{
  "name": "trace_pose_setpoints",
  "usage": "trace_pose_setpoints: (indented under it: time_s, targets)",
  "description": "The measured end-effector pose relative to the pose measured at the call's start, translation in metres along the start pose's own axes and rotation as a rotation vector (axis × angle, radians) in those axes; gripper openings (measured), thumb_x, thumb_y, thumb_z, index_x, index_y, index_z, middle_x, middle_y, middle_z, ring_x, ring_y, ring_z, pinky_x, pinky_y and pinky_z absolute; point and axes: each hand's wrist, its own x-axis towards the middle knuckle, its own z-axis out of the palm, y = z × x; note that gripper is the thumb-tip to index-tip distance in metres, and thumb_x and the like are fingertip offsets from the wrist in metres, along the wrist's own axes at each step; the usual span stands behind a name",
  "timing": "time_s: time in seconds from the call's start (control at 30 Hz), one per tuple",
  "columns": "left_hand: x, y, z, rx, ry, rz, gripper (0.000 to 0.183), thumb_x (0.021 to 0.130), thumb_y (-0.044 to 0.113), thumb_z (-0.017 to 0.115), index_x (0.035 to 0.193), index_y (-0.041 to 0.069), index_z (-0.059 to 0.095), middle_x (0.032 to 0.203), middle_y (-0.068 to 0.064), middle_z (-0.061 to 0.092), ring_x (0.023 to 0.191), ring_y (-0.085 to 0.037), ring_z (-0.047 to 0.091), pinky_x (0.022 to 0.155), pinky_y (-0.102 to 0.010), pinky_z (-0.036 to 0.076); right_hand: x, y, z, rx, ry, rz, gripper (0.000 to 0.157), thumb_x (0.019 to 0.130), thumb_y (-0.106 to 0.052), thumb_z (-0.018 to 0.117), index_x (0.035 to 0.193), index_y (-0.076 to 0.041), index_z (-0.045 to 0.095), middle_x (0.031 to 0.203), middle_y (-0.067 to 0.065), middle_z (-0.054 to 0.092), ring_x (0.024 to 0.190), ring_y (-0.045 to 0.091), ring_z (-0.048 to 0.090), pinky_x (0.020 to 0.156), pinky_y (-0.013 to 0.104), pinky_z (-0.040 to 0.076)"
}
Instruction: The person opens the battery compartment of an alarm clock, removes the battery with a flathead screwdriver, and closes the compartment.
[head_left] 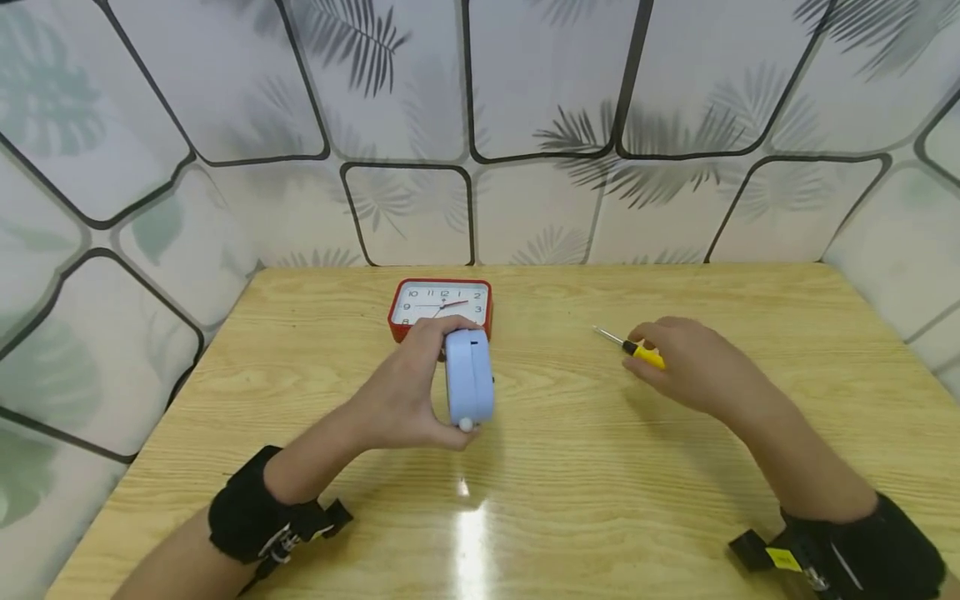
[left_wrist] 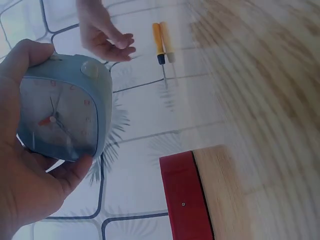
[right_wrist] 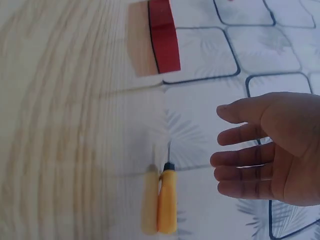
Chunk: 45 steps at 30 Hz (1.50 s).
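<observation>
A light-blue alarm clock is held edge-on in my left hand, thumb on one side and fingers on the other. Its dial shows in the left wrist view. Just beyond it a red rectangular clock lies face up on the table, partly covered by the left hand in the head view. My right hand hovers over a screwdriver with a yellow handle and black collar. In the right wrist view that hand has its fingers extended and stands apart from the screwdriver, which rests on the table.
The wooden table has a glossy top that mirrors the screwdriver. Leaf-patterned panels rise along its back edge and both sides. Black bands with small camera mounts wrap the left wrist and right wrist.
</observation>
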Motion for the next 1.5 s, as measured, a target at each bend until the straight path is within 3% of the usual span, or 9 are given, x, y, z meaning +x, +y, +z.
trace_pose_setpoints:
  time_s: [0.23,0.4,0.63,0.8,0.93,1.07,1.23,1.4,1.5]
  targets:
    - [-0.001,0.002,0.004,-0.069,-0.010,-0.014,0.099,0.058,0.028,0.089,0.139,0.004,0.038,0.122,-0.004,0.052,0.103,-0.012,0.052,0.087,-0.033,0.053,-0.009,-0.024,0.006,0.018,0.163,-0.144,0.021,0.090,-0.021,0.073,0.105,-0.007,0.071,0.096,0.007,0.071,0.087,0.022,0.066,0.074,0.042,0.055]
    - [0.001,0.005,0.008,-0.200,0.007,-0.032,0.099,0.059,0.025,0.090,0.141,0.006,0.036,0.123,-0.003,0.055,0.103,-0.013,0.056,0.087,-0.032,0.055,-0.013,-0.043,0.014,0.043,0.264,-0.273,0.019,0.087,-0.020,0.077,0.102,-0.011,0.073,0.096,0.002,0.071,0.084,0.017,0.067,0.068,0.033,0.056]
    - [-0.003,0.015,0.016,-0.615,0.020,0.009,0.097,0.061,0.003,0.087,0.142,0.005,0.032,0.146,-0.010,0.048,0.117,-0.026,0.057,0.090,-0.039,0.058,-0.021,-0.069,0.017,0.250,0.185,-0.337,0.069,0.084,-0.037,0.080,0.141,-0.013,0.051,0.129,-0.001,0.059,0.102,0.012,0.062,0.080,0.033,0.058]
    - [-0.008,0.020,0.021,-0.780,0.036,0.035,0.099,0.060,-0.002,0.087,0.142,0.004,0.032,0.148,-0.015,0.045,0.119,-0.030,0.055,0.090,-0.044,0.058,-0.023,-0.079,0.017,0.363,0.210,-0.440,0.088,0.079,-0.042,0.084,0.148,-0.009,0.040,0.138,0.000,0.054,0.111,0.014,0.059,0.084,0.032,0.058]
    - [-0.013,0.024,0.027,-0.823,0.096,0.047,0.098,0.062,0.000,0.087,0.142,0.003,0.032,0.148,-0.018,0.044,0.122,-0.031,0.052,0.096,-0.044,0.055,-0.026,-0.087,0.018,0.424,0.196,-0.468,0.098,0.077,-0.045,0.084,0.152,-0.009,0.033,0.144,0.000,0.049,0.117,0.014,0.057,0.086,0.031,0.057]
    - [-0.014,0.029,0.033,-0.862,0.131,0.111,0.099,0.064,0.005,0.088,0.143,-0.001,0.028,0.150,-0.021,0.040,0.127,-0.032,0.049,0.102,-0.042,0.051,-0.031,-0.093,0.020,0.459,0.211,-0.486,0.109,0.074,-0.046,0.086,0.155,-0.004,0.027,0.148,0.005,0.045,0.124,0.016,0.052,0.089,0.029,0.056]
    - [-0.014,0.033,0.039,-0.873,0.110,0.165,0.101,0.067,0.009,0.089,0.143,-0.003,0.024,0.151,-0.025,0.037,0.129,-0.032,0.047,0.104,-0.042,0.049,-0.035,-0.095,0.022,0.453,0.242,-0.496,0.121,0.069,-0.051,0.088,0.157,-0.002,0.021,0.151,0.009,0.043,0.128,0.018,0.049,0.092,0.026,0.055]
    - [-0.014,0.033,0.039,-0.855,0.060,0.145,0.103,0.067,0.011,0.090,0.145,0.000,0.023,0.153,-0.023,0.035,0.130,-0.031,0.047,0.104,-0.042,0.050,-0.033,-0.094,0.025,0.416,0.322,-0.575,0.121,0.067,-0.048,0.091,0.153,0.007,0.026,0.147,0.016,0.048,0.124,0.022,0.055,0.103,0.018,0.045]
    - [-0.014,0.032,0.035,-0.767,0.025,0.126,0.106,0.066,0.013,0.092,0.146,0.003,0.024,0.154,-0.017,0.038,0.131,-0.029,0.048,0.105,-0.041,0.048,-0.030,-0.093,0.026,0.364,0.398,-0.626,0.120,0.063,-0.045,0.094,0.150,0.010,0.032,0.142,0.019,0.053,0.120,0.027,0.059,0.108,0.016,0.039]
